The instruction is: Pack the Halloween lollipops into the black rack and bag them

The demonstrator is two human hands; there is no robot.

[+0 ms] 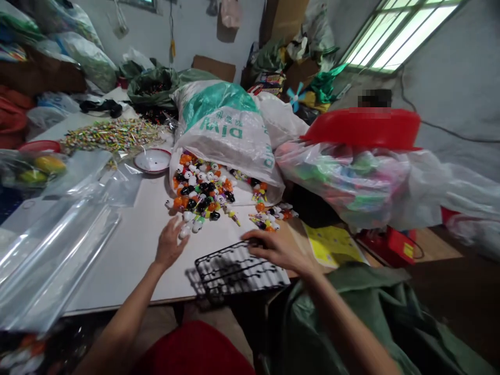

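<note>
My left hand [170, 242] is closed at the front of a pile of small plastic figures [203, 190], with a small white figure [184, 231] at its fingertips. Orange, black and white pieces make up the pile, which spills from the mouth of a white and green woven sack [230, 125]. To the right, my right hand [275, 249] grips the upper edge of a black plastic sprue frame [224, 263], which is held tilted over the table's front edge. Small knobs dot its thin bars. A smaller group of figures [267, 217] lies just beyond my right hand.
Clear plastic bags [58, 250] cover the left of the white table [133, 265]. Behind them are a round dish [152, 160] and a heap of small colourful pieces [113, 134]. On the right are a yellow sheet [332, 245], a red basin [363, 129] and green cloth [351, 297].
</note>
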